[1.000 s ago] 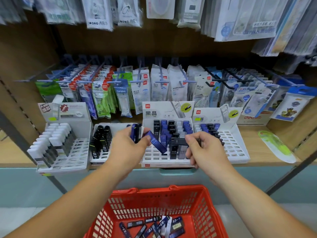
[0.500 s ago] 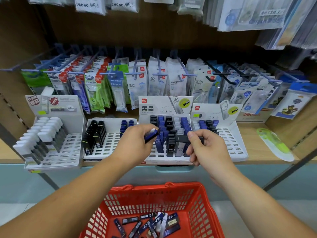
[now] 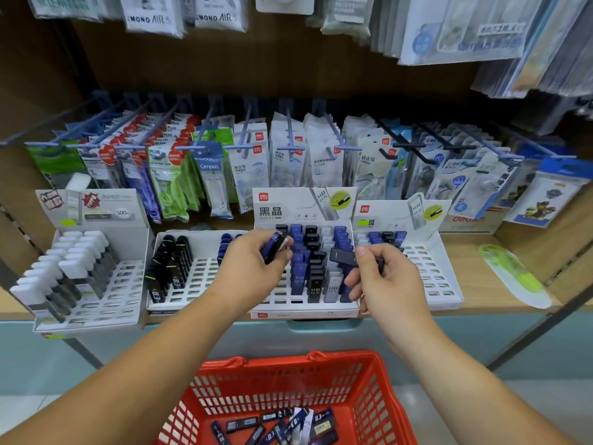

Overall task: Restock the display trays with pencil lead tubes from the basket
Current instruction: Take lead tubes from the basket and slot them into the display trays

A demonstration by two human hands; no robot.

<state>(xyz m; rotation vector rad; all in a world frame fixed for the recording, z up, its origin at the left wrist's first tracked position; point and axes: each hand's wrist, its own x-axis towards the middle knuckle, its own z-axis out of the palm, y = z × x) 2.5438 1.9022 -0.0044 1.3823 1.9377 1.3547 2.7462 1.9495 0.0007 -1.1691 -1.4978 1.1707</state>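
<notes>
Above the tray (image 3: 305, 308), both hands (image 3: 253, 261) (image 3: 383, 284) grip lead tubes (image 3: 345, 257)

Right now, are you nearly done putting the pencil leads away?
Not yet. The middle tray holds rows of standing tubes. The left hand grips a blue tube, the right hand a black tube. Loose tubes lie in the red basket, and the right tray has bare slots.

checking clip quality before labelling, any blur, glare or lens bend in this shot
Head view: wide-angle bend curves the shelf toward the edges; hanging packets at top right look soft; print on the middle tray reads clearly; light is even, no harsh glare.
</notes>
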